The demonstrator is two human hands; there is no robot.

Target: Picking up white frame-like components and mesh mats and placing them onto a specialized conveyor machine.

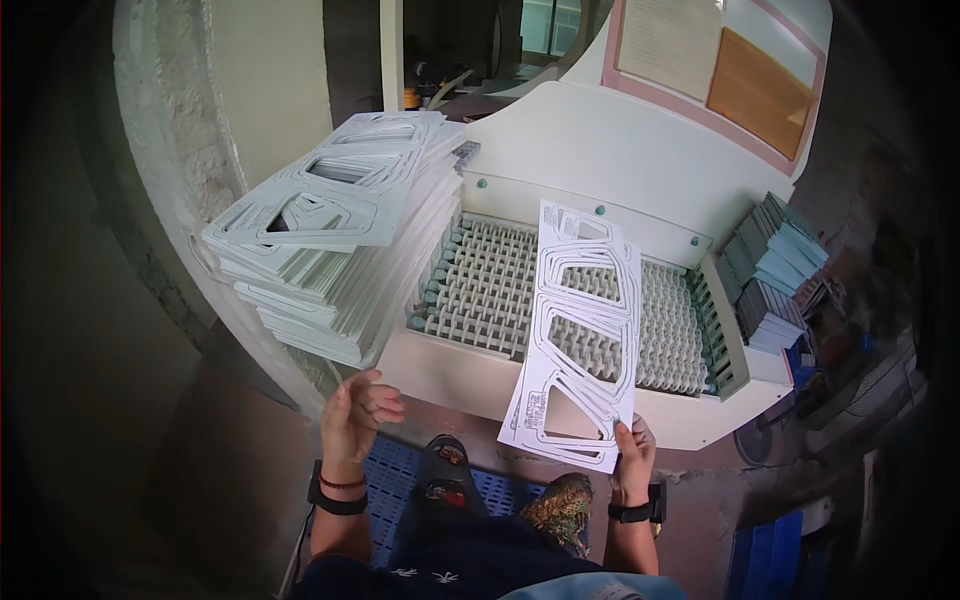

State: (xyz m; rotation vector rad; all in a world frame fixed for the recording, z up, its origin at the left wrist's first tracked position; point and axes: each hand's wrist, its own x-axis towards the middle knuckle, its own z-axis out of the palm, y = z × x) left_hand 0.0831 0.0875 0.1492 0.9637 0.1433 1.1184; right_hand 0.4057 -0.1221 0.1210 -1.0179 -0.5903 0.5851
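My right hand (633, 455) pinches the near right corner of a white cut-out panel (585, 335), which has several large openings and black printed lines. The panel extends away from me over a bed of white rollers (490, 285); its near end juts past the machine's front edge. Whether its far part rests on the rollers, I cannot tell. Held in the air, my left hand (362, 412) has its fingers loosely curled and apart, with nothing in it. Just beyond that hand rises a tall stack of similar white panels (325, 250), its top sheets lying askew.
Behind the rollers slopes a white machine cover (600, 140) with papers on it. Piles of small grey-green boards (770, 245) stand at the right. A rough wall edge (185, 130) borders the stack on the left. Below lies a blue slotted mat (385, 490) under my feet.
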